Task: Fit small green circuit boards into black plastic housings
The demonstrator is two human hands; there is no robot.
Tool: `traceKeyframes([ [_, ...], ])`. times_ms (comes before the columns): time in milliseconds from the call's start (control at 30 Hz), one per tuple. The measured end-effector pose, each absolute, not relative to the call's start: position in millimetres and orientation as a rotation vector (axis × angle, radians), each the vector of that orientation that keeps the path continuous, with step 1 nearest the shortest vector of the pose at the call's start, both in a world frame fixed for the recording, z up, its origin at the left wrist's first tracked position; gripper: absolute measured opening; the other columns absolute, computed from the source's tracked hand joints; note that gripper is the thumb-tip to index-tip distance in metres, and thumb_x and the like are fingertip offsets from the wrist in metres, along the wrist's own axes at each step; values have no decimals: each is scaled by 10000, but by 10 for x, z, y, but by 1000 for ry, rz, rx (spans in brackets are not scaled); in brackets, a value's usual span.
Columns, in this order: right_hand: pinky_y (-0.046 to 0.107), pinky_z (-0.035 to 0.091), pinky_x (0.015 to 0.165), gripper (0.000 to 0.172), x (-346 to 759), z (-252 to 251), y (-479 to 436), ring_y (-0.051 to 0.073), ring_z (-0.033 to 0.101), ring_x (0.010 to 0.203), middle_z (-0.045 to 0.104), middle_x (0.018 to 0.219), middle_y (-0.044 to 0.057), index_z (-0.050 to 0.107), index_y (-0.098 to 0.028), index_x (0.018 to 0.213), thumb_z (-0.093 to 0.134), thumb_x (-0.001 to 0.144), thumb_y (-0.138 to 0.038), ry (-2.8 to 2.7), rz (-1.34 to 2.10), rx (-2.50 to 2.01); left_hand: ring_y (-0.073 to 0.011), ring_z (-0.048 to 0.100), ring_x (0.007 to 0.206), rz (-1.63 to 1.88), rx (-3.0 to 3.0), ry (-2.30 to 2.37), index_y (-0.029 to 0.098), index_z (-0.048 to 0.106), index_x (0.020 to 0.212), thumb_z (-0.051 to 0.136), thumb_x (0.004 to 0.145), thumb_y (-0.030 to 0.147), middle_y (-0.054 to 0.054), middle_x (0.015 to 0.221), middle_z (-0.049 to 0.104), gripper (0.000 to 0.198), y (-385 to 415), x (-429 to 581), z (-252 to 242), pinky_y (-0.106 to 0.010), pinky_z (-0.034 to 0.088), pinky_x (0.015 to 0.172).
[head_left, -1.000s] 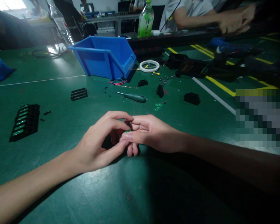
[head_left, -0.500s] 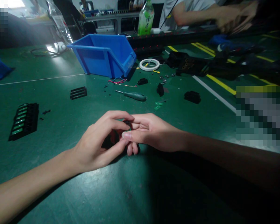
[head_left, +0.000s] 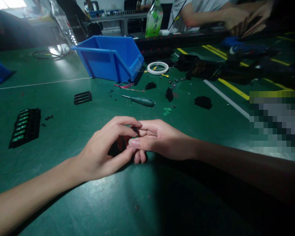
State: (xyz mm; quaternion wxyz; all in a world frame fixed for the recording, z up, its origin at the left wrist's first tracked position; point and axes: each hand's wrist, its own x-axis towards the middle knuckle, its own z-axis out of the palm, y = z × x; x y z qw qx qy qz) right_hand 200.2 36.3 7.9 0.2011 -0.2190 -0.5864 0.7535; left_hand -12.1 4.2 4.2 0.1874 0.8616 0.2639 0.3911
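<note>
Staying almost as they were one second ago, your hands are showing no clear change, so the handling seems to be continuing. Your left hand (head_left: pixel 98 150) is clamping its fingers (head_left: pixel 126 131) on a small part (head_left: pixel 135 130), which is looking dark, mostly hidden, between both hands; your right hand (head_left: pixel 159 141) is pinching it too.

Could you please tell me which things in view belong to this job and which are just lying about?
Likely part of the job:
small dark part, mostly hidden between left hand and right hand
black holder with green strips
green pieces

Probably just lying about:
white ring
green bottle
clear bottle
</note>
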Motion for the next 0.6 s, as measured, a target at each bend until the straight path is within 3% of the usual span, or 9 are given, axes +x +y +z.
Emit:
traceKeyframes([
  [333,256,566,668,224,2003,85,378,142,691,702,688,783,15,614,-135,1019,706,945,-325,-1663,2098,-622,-207,666,1110,1075,2371,781,177,601,1149,716,880,86,-126,1290,628,306,43,-114,40,-292,599,838],
  [600,244,572,661,229,1994,78,378,133,692,686,687,773,10,608,-130,1021,719,936,-311,-1628,2115,-612,-196,655,1149,1100,2411,757,142,606,1143,723,878,69,-128,1272,637,299,47,-112,38,-294,570,928],
])
